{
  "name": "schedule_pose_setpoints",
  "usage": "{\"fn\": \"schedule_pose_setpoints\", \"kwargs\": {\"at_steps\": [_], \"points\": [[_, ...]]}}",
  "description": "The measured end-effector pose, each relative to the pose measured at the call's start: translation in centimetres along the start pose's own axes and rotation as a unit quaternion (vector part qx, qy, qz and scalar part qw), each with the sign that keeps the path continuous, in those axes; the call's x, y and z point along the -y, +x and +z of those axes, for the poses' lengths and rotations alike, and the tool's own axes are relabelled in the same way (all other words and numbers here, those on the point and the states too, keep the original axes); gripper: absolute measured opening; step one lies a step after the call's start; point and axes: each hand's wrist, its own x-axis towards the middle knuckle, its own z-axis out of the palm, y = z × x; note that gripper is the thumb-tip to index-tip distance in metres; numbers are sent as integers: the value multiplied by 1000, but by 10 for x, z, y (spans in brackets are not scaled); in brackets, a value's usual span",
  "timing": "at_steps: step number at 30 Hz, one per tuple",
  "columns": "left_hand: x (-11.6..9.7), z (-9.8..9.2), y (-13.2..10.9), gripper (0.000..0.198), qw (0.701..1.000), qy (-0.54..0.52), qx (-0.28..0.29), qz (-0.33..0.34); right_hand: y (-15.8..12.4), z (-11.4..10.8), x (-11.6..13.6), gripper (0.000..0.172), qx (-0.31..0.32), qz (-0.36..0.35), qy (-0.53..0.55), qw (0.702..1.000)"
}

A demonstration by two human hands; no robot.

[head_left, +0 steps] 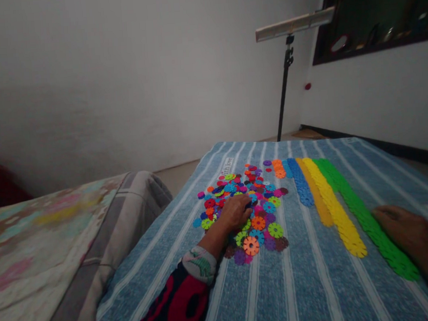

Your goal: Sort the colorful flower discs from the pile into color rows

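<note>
My left hand (235, 212) is over a loose pile of flower-shaped plastic discs (275, 230) in many colours. Its fingers are bent down among the discs; what they pinch, if anything, is hidden. My right hand (407, 230) lies beside the long row of green discs (367, 220), at its right edge. Those fingers are curled under and slightly blurred, so their contents cannot be made out. Left of the green row run overlapping rows of yellow discs (336, 210), amber discs (316, 192) and blue discs (301, 183), then a short row of orange discs (279, 168).
A blue cloth with white stripes (162, 262) covers the table. To the left stands a surface under a flowered cover (58, 240), with a gap between. Behind the table rises a black stand (283, 92) bearing a light panel (294, 25), close to the wall.
</note>
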Motion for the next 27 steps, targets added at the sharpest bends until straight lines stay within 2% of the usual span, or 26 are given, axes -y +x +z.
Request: {"fn": "schedule_pose_setpoints", "kwargs": {"at_steps": [3, 7, 10, 13, 16, 19, 27], "points": [[4, -7, -3, 18, 999, 43, -1, -34, 0, -2, 2, 41, 41, 34, 15, 998], [13, -4, -7, 19, 996, 55, -31, -59, -1, -3, 4, 51, 39, 14, 5, 999], [16, 2, -8, 24, 995, 41, -65, -57, -2, -2, 5, 51, 32, 2, 4, 999], [11, 5, -6, 24, 995, 27, -90, -26, -2, -1, 4, 51, 47, 12, 11, 999], [0, 6, -1, 25, 996, 20, -81, 25, 0, -1, 3, 51, 56, 8, 8, 998], [-7, 8, 2, 31, 998, 22, -52, 40, 1, 1, 2, 54, 55, 10, 2, 998], [3, 1, 1, 29, 998, 44, -19, -36, -5, -1, 9, 51, 37, 3, 24, 999]]}}
